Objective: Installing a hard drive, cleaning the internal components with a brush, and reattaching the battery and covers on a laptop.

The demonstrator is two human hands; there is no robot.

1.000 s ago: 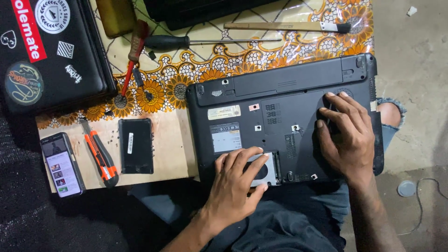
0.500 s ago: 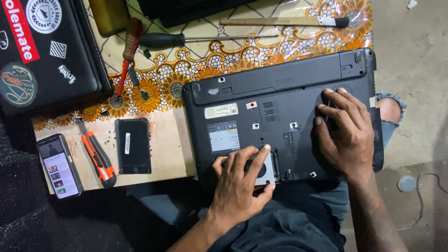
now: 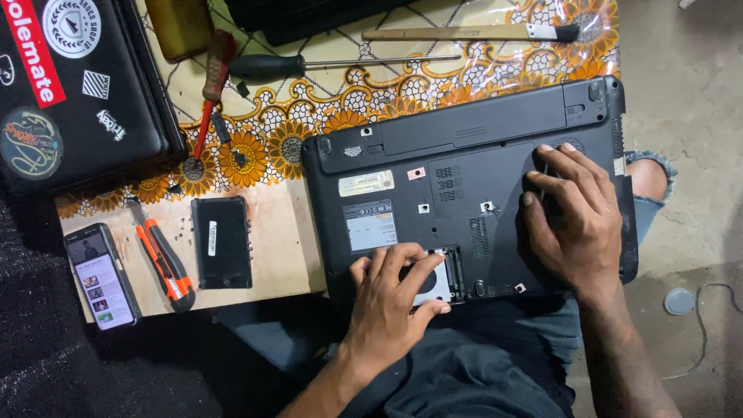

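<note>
An upturned black laptop (image 3: 464,178) lay half on the low table (image 3: 286,255) and half over the person's lap, its open drive bay (image 3: 443,280) at the near edge. The left hand (image 3: 391,298) rested over that bay with fingers bent and spread, gripping nothing, while the right hand (image 3: 573,217) pressed flat, fingers splayed, on the base's right side. Further left lay a black cover panel (image 3: 222,241), an orange utility knife (image 3: 162,259) and a phone (image 3: 101,276); 1 long screwdriver (image 3: 309,66) lay beyond.

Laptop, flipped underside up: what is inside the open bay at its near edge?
In the laptop, the open bay shows a silvery metal part. The left hand has its fingers in the bay and hides most of it, so what else lies inside cannot be seen.
</note>
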